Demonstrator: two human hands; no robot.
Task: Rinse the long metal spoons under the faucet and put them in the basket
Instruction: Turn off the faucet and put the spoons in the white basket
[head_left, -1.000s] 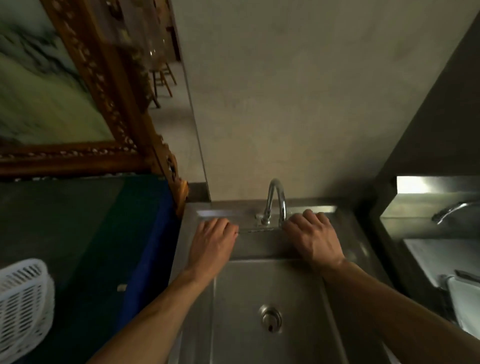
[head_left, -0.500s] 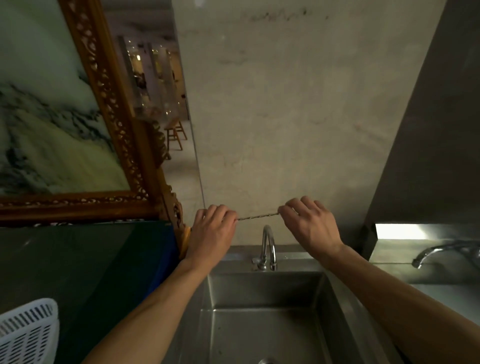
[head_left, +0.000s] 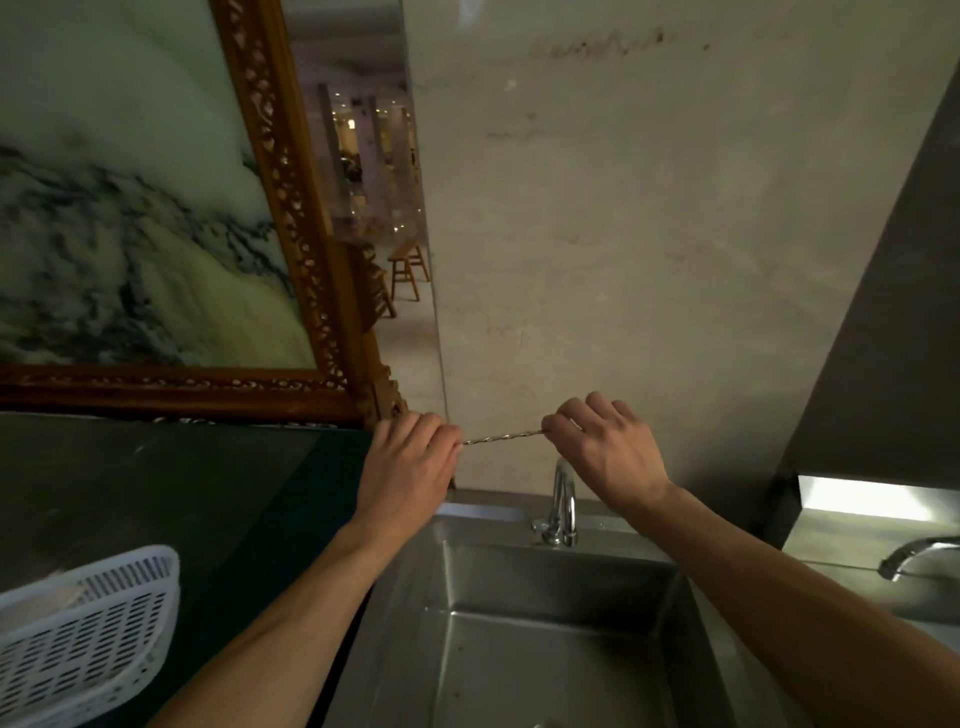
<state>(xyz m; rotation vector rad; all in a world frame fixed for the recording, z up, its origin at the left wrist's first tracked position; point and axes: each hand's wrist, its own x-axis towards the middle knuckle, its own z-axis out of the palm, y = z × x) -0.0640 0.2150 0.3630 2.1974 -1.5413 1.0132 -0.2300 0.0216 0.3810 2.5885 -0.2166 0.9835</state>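
A long metal spoon (head_left: 501, 437) with a twisted handle is stretched level between my two hands, above the faucet. My left hand (head_left: 410, 470) grips its left end and my right hand (head_left: 605, 452) pinches its right end; both ends are hidden inside the fingers. The chrome faucet (head_left: 563, 501) stands just below, at the back rim of the steel sink (head_left: 545, 649). No water is visibly running. The white slatted plastic basket (head_left: 78, 639) sits at the lower left on the dark counter.
A dark green counter (head_left: 182, 499) lies left of the sink. A gilt-framed marble picture (head_left: 156, 234) leans behind it. A beige wall (head_left: 649, 234) rises behind the faucet. A second faucet (head_left: 917, 558) and steel basin are at the right.
My hands rose from the sink's back rim with the spoon held between them. The view tilted up, so the sink and basket sit lower in frame.
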